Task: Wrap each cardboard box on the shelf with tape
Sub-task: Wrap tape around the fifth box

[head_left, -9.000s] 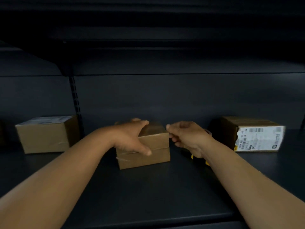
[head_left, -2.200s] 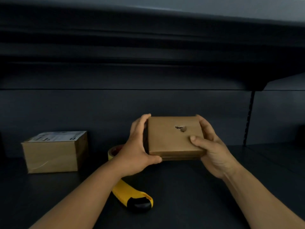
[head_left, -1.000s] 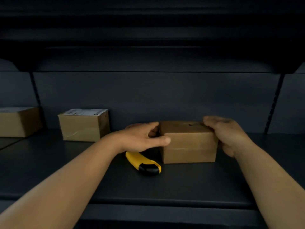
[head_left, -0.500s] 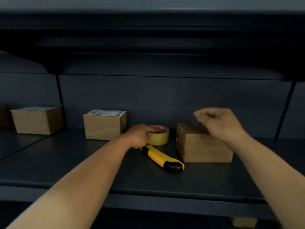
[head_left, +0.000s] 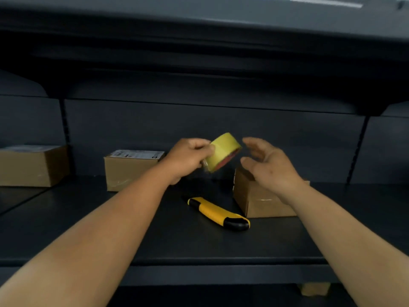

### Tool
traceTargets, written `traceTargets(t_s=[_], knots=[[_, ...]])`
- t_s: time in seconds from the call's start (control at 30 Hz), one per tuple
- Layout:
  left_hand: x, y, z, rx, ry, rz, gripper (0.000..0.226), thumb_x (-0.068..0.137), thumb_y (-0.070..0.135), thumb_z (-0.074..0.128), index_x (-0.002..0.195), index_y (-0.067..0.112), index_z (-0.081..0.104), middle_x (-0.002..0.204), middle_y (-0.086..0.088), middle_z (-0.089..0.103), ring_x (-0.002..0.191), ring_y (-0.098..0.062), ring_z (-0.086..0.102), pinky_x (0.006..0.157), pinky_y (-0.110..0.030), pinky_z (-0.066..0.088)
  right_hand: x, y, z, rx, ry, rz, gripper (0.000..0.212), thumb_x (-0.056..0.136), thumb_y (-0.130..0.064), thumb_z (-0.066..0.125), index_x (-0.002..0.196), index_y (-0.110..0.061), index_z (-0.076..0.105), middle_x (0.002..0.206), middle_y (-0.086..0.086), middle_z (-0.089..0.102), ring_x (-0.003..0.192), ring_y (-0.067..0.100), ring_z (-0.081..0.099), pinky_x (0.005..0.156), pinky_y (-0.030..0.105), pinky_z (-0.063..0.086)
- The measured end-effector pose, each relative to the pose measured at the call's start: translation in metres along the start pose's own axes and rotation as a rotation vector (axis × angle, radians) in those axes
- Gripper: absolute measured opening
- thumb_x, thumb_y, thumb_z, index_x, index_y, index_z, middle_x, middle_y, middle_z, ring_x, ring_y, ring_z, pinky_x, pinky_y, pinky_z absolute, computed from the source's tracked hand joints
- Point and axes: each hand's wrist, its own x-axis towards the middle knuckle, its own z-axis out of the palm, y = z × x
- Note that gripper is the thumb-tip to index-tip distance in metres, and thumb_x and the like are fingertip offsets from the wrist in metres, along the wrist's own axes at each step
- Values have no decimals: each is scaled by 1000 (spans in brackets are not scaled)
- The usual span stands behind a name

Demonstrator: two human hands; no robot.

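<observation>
While my left hand (head_left: 188, 157) pinches the tape roll (head_left: 222, 151) aloft above the shelf (head_left: 155, 240), right hand (head_left: 269, 166) hovers spread, empty. Nearest box (head_left: 261, 200) sits below. Best: find the loose end first, peel slowly.

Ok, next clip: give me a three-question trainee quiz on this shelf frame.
1. True or false: the left hand holds the tape roll above the shelf.
2. Which is the right hand doing? A) gripping the utility knife B) open beside the roll, holding nothing C) pressing on the far-left box
3. Fill in: the knife lies directly left of the ___ box.

Key: 1 true; 2 B; 3 nearest. The labelled middle box is untouched.
</observation>
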Motion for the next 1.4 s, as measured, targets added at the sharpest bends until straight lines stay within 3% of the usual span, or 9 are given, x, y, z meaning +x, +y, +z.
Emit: traceTargets(t_s=[0.13, 0.27, 0.37, 0.53, 0.63, 0.73, 0.83, 1.17, 1.4], knots=[[-16, 25, 0, -138, -156, -36, 25, 94, 25, 56, 116, 15, 63, 101, -1, 66, 89, -10, 62, 71, -27, 54, 2, -10, 8, -19, -41, -34, 74, 87, -2, 58, 144, -40, 28, 147, -5, 34, 131, 12, 38, 97, 18, 34], [-27, 33, 0, -194, -182, -71, 28, 96, 28, 52, 118, 14, 63, 105, -2, 65, 92, -12, 61, 74, -30, 55, 4, -17, 12, -53, 26, -27, 52, 86, 5, 45, 122, -33, 48, 130, 4, 49, 115, 20, 50, 93, 31, 45], [-31, 35, -1, -303, -114, -143, 32, 100, 34, 43, 122, 18, 59, 114, -2, 63, 99, -13, 60, 82, -34, 55, 5, -17, 13, -75, 118, 28, 41, 88, 3, 40, 116, -25, 49, 123, 11, 50, 109, 26, 52, 92, 41, 49], [-34, 34, 0, -303, -136, -316, 48, 100, 43, 38, 119, 4, 58, 112, -14, 64, 97, -25, 64, 82, -35, 55, 2, -12, 8, -97, 266, 93, 39, 93, -2, 41, 128, -18, 45, 128, 10, 46, 107, 24, 52, 81, 30, 41], [-35, 36, 5, -335, -181, -280, 41, 97, 40, 47, 114, 6, 62, 110, -12, 67, 97, -23, 67, 82, -32, 56, 2, -10, 1, -73, 320, 113, 42, 93, -1, 42, 132, -16, 43, 129, 11, 45, 105, 24, 52, 78, 28, 40], [-32, 41, 11, -396, -188, -220, 23, 91, 20, 61, 112, 9, 65, 108, -10, 68, 96, -18, 66, 82, -28, 56, 2, -8, -9, -50, 342, 113, 42, 93, -3, 41, 132, -17, 42, 129, 10, 44, 102, 21, 50, 79, 29, 40], [-26, 45, 20, -395, -191, -188, 21, 86, 8, 66, 108, 9, 66, 97, -6, 70, 85, -13, 65, 77, -24, 57, 4, -5, -20, -44, 342, 95, 42, 94, -3, 40, 133, -18, 40, 130, 9, 42, 100, 18, 47, 78, 29, 39], [-7, 67, 52, -402, -124, -166, 11, 87, 6, 65, 96, 13, 65, 82, -2, 66, 73, -9, 62, 78, -27, 55, 20, 7, -50, 9, 329, 48, 41, 94, -4, 41, 131, -22, 41, 126, 9, 45, 105, 22, 51, 81, 31, 44], [1, 72, 59, -253, -34, -60, 11, 94, 14, 56, 98, 8, 64, 80, -3, 61, 73, -9, 60, 76, -25, 58, 34, 12, -57, 69, 295, 50, 39, 94, -4, 40, 131, -19, 44, 123, 9, 50, 107, 23, 53, 86, 34, 48]])
